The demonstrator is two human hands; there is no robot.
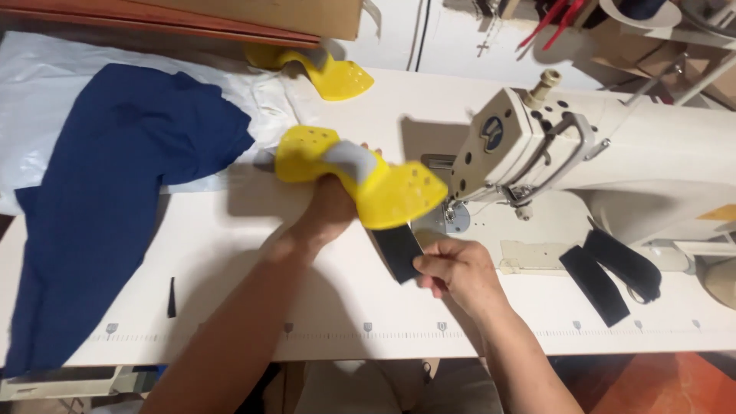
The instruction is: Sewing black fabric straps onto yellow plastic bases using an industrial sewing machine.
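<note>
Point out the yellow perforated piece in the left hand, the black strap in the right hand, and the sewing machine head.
yellow perforated piece point(399, 195), head view, on its right-hand flap.
black strap point(396, 249), head view, mid-strip above the fingers.
sewing machine head point(491, 146), head view, on its front face.

Shaped pad point(360, 180) held at table point(345, 307) centre; sewing machine point(537, 153) at 3 o'clock, cloth point(107, 192) at 9, second pad point(330, 73) at 12.

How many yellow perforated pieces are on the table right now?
2. One yellow piece is held in the left hand beside the sewing machine; the other yellow piece lies at the table's far edge. More may be hidden under the blue fabric.
</note>
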